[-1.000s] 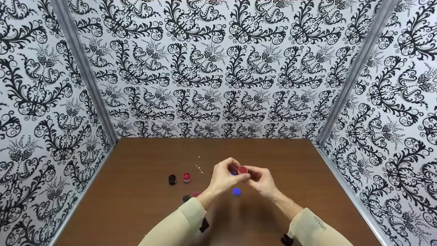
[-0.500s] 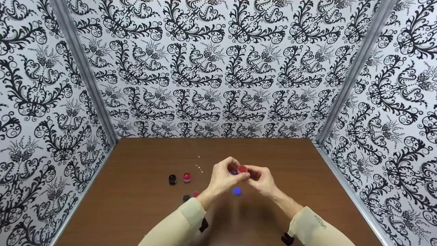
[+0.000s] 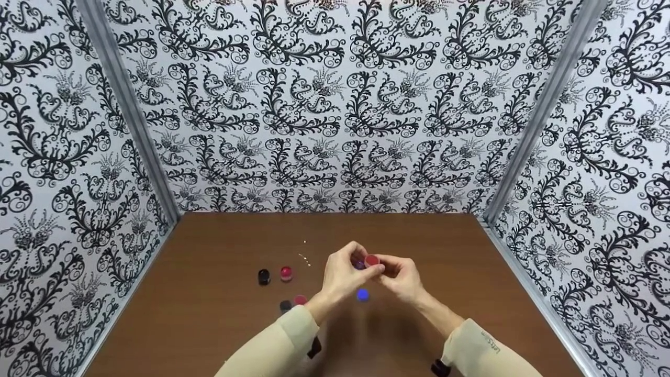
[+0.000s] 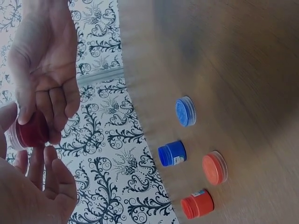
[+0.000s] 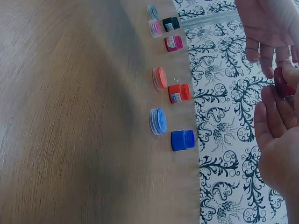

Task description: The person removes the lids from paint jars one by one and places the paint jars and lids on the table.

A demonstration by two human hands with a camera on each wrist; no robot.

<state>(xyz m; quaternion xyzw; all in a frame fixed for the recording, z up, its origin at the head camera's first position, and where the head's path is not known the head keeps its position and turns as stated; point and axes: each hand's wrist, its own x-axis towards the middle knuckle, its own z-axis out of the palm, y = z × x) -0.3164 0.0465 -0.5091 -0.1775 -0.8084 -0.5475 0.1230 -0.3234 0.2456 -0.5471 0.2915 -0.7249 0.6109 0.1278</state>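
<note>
My left hand (image 3: 340, 269) and right hand (image 3: 403, 275) meet above the table, holding a small dark red paint jar (image 4: 35, 129) between them. Its clear-rimmed round end (image 3: 372, 260) faces up toward the head camera. Fingers and thumbs of both hands pinch it, and part of its side is hidden by them. Just below the hands a blue round lid (image 3: 363, 294) lies on the table. Behind the left fingers a blue paint jar (image 5: 182, 140) is mostly hidden from the head view. An orange jar (image 4: 198, 204) and an orange lid (image 4: 215, 168) stand beside the blue pair.
Further left are a black jar (image 3: 264, 276) and a pink jar (image 3: 286, 273), with a dark lid (image 3: 285, 306) and a pink lid (image 3: 300, 300) nearer me. Small pale specks (image 3: 305, 258) mark the brown table (image 3: 209, 324). Patterned walls (image 3: 335, 104) enclose it.
</note>
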